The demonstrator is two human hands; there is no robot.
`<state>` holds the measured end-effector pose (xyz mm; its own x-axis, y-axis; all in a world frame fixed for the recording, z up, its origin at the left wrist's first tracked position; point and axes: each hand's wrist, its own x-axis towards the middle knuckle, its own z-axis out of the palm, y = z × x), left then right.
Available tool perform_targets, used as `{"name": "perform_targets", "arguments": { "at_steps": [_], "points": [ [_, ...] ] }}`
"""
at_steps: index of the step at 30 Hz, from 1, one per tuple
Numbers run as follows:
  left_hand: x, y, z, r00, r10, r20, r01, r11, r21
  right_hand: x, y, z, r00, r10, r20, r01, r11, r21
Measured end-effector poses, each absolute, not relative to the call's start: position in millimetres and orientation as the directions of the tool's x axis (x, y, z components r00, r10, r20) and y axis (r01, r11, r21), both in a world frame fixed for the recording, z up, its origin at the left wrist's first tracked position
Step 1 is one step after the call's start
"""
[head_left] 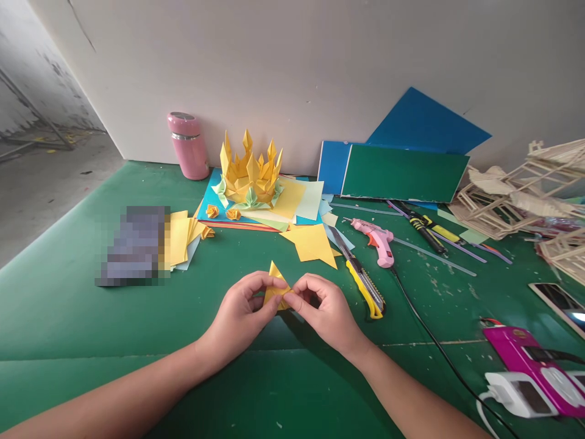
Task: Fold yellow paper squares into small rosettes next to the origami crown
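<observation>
Between my two hands is a small piece of folded yellow paper, its pointed tip sticking up. My left hand pinches it from the left with thumb and fingers. On the right edge of the same paper, the thumb and fingertips of my right hand are closed together. Fingers cover the paper's lower part. Beyond my hands lie flat yellow sheets. A yellow folded-paper crown with green paper pieces at its base stands farther back, with small orange paper roses in front of it.
A yellow utility knife and a pink glue gun with a cord lie right of my hands. A pink flask stands at the back left. Yellow paper strips lie left. A magenta power strip sits front right.
</observation>
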<state>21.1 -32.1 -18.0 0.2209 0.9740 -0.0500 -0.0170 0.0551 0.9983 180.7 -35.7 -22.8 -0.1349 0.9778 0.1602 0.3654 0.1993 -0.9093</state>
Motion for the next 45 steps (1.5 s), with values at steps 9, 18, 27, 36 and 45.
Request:
{"name": "perform_targets", "arguments": {
  "at_steps": [9,18,27,36,45],
  "points": [
    [21.3,-28.9,-15.1,0.228,0.962,-0.148,-0.17,0.189,0.967,179.6,-36.4,-21.2,-0.141,0.98,0.138,0.334,0.178,-0.925],
    [20.5,-30.7,-15.3,0.225,0.974,-0.014,-0.186,0.056,0.981,182.8,-36.2,-21.0,-0.188,0.981,0.048,0.333,0.11,-0.936],
    [19.3,-33.4,-13.4,0.19,0.981,0.043,0.005,-0.045,0.999,183.8,-35.1,-19.0,-0.2,0.978,0.061,0.363,0.131,-0.922],
    [19.7,-31.9,-9.7,0.222,0.974,-0.041,-0.051,0.053,0.997,182.9,-35.6,-21.6,-0.189,0.979,0.078,0.354,0.142,-0.925],
    [20.0,-30.4,-9.6,0.203,0.975,-0.094,-0.009,0.098,0.995,181.9,-34.7,-23.0,-0.19,0.977,0.098,0.4,0.168,-0.901]
  ]
}}
